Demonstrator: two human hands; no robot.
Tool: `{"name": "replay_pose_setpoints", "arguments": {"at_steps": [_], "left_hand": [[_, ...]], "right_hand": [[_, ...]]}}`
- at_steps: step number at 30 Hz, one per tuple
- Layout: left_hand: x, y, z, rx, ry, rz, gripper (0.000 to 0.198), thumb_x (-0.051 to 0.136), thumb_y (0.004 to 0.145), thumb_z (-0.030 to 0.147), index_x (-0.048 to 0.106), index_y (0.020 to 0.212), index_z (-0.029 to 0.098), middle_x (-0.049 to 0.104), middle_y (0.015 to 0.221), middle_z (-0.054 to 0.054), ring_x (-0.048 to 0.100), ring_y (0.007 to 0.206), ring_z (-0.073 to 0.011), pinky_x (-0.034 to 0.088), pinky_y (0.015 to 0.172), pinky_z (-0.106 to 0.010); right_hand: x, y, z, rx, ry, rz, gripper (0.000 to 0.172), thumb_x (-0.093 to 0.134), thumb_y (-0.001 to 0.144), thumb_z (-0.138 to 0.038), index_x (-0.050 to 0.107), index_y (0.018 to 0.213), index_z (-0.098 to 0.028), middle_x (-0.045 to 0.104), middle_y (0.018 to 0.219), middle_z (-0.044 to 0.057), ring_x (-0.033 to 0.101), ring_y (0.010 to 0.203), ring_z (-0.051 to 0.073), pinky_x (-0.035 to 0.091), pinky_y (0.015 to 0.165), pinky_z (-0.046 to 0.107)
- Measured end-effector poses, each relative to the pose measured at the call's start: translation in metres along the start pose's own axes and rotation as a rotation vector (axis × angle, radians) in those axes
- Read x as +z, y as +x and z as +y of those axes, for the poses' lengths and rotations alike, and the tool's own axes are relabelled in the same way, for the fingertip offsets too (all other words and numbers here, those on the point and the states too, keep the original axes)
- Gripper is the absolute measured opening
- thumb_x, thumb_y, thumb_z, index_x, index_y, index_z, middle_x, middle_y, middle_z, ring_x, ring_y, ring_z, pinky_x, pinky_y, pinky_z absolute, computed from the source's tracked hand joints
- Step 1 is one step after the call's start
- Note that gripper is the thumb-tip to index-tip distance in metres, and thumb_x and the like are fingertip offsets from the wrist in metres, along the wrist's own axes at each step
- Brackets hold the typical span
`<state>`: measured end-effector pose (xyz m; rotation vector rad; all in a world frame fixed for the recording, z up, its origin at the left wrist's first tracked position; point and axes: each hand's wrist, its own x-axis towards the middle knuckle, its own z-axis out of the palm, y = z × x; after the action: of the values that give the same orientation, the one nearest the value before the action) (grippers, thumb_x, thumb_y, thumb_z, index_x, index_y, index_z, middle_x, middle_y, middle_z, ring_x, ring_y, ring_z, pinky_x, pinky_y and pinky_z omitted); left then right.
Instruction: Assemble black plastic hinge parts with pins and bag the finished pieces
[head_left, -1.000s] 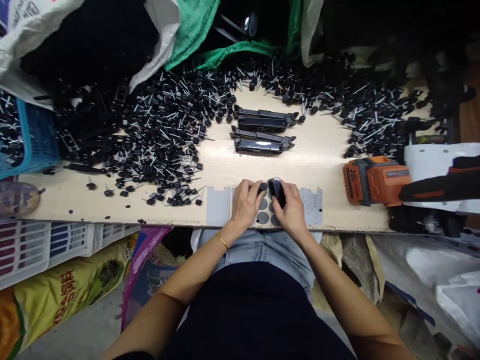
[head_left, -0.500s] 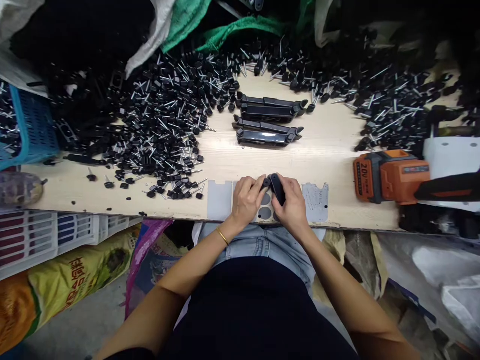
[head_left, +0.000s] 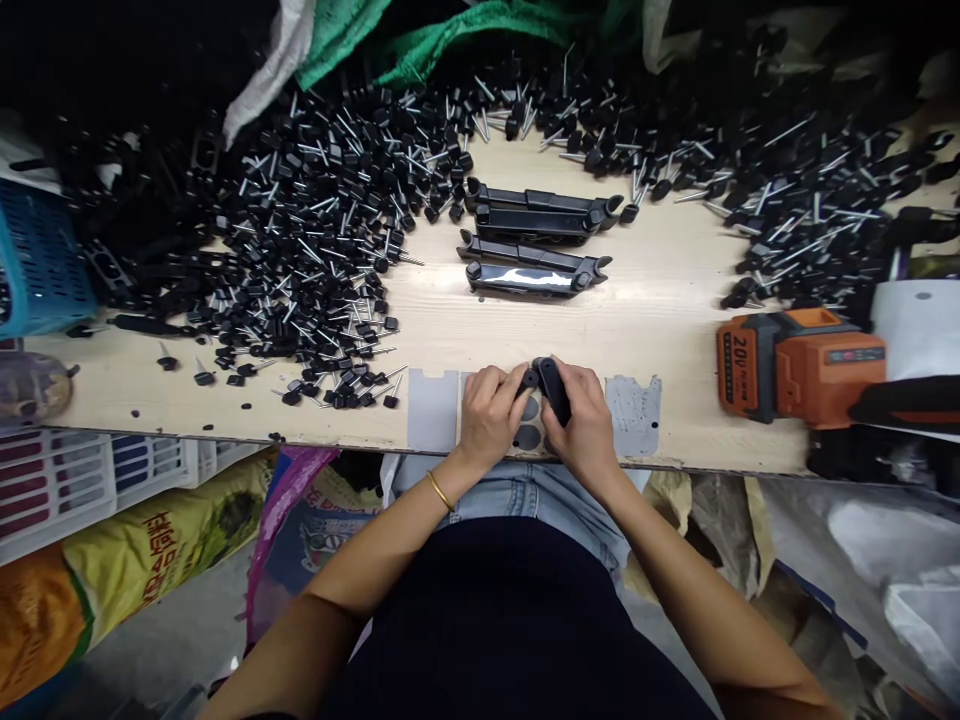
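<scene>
Near the table's front edge, my left hand is closed on a small black part with a round end. Right beside it, my right hand grips an elongated black piece, and the tops of the two parts meet or nearly meet. Below them lie dark round discs. Grey patches flank both hands on the tabletop. Farther up, folded black bracket assemblies lie in a stack of rows. How the held parts join is too small to tell.
Piles of black knobs with metal pins cover the left and back of the table, with more at the right. An orange 20V power tool lies at the right. A blue basket stands at the far left.
The view has shifted slightly, so the table's contents appear a little displaced. Both hands keep nearly the same hold on the black parts.
</scene>
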<state>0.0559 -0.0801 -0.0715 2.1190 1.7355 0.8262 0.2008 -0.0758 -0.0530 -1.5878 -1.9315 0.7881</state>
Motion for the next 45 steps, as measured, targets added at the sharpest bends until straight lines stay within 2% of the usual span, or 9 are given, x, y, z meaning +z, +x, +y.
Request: {"name": "replay_pose_setpoints", "arguments": {"at_steps": [5, 11, 25, 34, 38, 45], "left_hand": [[0.0038, -0.0003, 0.0017, -0.021, -0.031, 0.045, 0.030, 0.045, 0.096, 0.030, 0.061, 0.114, 0.013, 0.051, 0.077, -0.002, 0.050, 0.073, -0.0156, 0.040, 0.072, -0.029], [0.0051, 0.0010, 0.0001, -0.006, -0.081, 0.087, 0.028, 0.047, 0.095, 0.029, 0.063, 0.112, 0.012, 0.050, 0.075, -0.002, 0.051, 0.071, -0.0144, 0.042, 0.072, -0.028], [0.0053, -0.0040, -0.0023, 0.006, -0.106, 0.154, 0.028, 0.049, 0.094, 0.028, 0.062, 0.114, 0.013, 0.049, 0.077, -0.002, 0.049, 0.073, -0.0139, 0.044, 0.070, -0.026], [-0.0004, -0.0015, 0.0017, -0.048, -0.116, 0.056, 0.030, 0.046, 0.095, 0.030, 0.062, 0.115, 0.014, 0.048, 0.078, -0.002, 0.049, 0.073, -0.0139, 0.044, 0.069, -0.026], [-0.0019, -0.0025, 0.0029, -0.082, -0.136, 0.064, 0.030, 0.046, 0.095, 0.032, 0.062, 0.115, 0.015, 0.047, 0.077, -0.001, 0.048, 0.071, -0.0129, 0.045, 0.069, -0.025], [0.0007, -0.0028, 0.0010, -0.043, -0.094, 0.034, 0.031, 0.045, 0.095, 0.027, 0.061, 0.115, 0.011, 0.047, 0.078, -0.002, 0.050, 0.072, -0.0138, 0.045, 0.068, -0.025]], "right_hand": [[0.0015, -0.0006, -0.0007, 0.004, -0.038, -0.027, 0.057, 0.050, 0.082, -0.015, 0.041, 0.138, -0.020, 0.053, 0.112, 0.013, 0.052, 0.106, 0.026, 0.048, 0.092, 0.044], [0.0038, -0.0010, -0.0011, -0.022, -0.065, 0.007, 0.055, 0.047, 0.083, -0.014, 0.042, 0.137, -0.018, 0.054, 0.112, 0.014, 0.052, 0.105, 0.026, 0.049, 0.091, 0.043], [0.0047, -0.0016, -0.0012, 0.004, -0.045, 0.001, 0.055, 0.047, 0.080, -0.016, 0.044, 0.135, -0.020, 0.054, 0.112, 0.013, 0.052, 0.106, 0.028, 0.047, 0.092, 0.046], [0.0044, -0.0014, -0.0023, 0.014, -0.019, -0.002, 0.057, 0.048, 0.080, -0.015, 0.044, 0.136, -0.021, 0.055, 0.112, 0.012, 0.053, 0.105, 0.027, 0.047, 0.092, 0.046], [0.0039, -0.0015, -0.0023, 0.016, -0.011, -0.002, 0.059, 0.048, 0.080, -0.015, 0.043, 0.138, -0.022, 0.055, 0.113, 0.012, 0.052, 0.106, 0.027, 0.046, 0.093, 0.046], [0.0051, -0.0018, -0.0010, -0.003, -0.032, 0.004, 0.056, 0.049, 0.080, -0.016, 0.044, 0.136, -0.020, 0.054, 0.112, 0.012, 0.052, 0.106, 0.027, 0.047, 0.092, 0.045]]}}
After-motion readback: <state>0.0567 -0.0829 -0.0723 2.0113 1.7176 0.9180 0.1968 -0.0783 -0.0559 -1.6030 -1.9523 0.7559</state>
